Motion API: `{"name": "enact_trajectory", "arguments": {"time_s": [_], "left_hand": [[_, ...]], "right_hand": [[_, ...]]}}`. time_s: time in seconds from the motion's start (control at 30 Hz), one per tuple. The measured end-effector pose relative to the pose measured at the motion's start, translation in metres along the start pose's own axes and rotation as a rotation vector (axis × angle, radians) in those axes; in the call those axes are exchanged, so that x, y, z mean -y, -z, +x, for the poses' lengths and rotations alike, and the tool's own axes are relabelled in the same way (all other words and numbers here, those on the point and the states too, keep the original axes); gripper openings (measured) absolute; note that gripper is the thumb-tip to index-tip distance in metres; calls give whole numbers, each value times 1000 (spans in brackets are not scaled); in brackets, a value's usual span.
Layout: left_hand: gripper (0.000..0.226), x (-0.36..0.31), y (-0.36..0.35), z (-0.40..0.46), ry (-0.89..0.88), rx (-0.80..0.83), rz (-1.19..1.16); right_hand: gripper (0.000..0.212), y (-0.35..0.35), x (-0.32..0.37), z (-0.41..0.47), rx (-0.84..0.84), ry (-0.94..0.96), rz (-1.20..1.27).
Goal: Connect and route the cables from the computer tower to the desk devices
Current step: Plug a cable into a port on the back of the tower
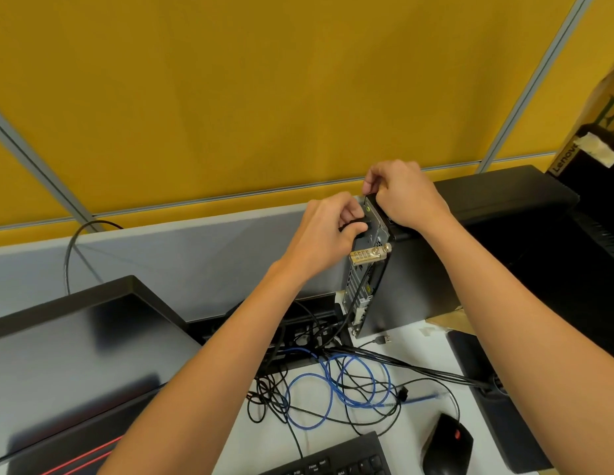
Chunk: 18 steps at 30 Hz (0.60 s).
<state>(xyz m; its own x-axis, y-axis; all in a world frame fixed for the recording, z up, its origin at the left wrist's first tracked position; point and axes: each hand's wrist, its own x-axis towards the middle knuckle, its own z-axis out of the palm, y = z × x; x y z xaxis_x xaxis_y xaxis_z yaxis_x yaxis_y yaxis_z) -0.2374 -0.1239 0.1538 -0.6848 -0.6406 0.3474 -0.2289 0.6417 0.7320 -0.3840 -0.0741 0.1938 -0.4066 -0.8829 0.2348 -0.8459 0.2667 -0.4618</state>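
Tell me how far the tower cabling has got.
Done: at least one black cable already runs down from the tower's rear panel. In hand: the left hand pinches a black plug against the panel's top, while the right hand grips the tower. Left: the USB plug and blue network cable lie loose.

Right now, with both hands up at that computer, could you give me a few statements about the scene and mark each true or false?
1. The left hand pinches a black plug at the back of the computer tower. True.
2. The right hand rests on the mouse. False: it grips the top of the tower; the mouse lies untouched.
3. A blue cable lies coiled on the desk. True.
4. A brass combination lock hangs on the tower's back. True.
5. The loose USB plug is pushed into the tower. False: it lies free on the desk.
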Motion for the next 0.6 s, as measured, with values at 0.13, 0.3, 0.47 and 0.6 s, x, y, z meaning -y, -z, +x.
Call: {"name": "enact_trajectory", "arguments": {"time_s": [0.13, 0.3, 0.47, 0.6], "left_hand": [[22, 0, 0, 0, -18, -3, -26], [27, 2, 0, 1, -42, -12, -12], [19, 2, 1, -1, -31, -26, -52], [26, 6, 7, -8, -34, 69, -19]], "right_hand": [[30, -2, 0, 1, -5, -17, 1], [30, -4, 0, 1, -21, -35, 14], [30, -8, 9, 2, -7, -23, 19], [32, -3, 4, -3, -18, 7, 70]]}}
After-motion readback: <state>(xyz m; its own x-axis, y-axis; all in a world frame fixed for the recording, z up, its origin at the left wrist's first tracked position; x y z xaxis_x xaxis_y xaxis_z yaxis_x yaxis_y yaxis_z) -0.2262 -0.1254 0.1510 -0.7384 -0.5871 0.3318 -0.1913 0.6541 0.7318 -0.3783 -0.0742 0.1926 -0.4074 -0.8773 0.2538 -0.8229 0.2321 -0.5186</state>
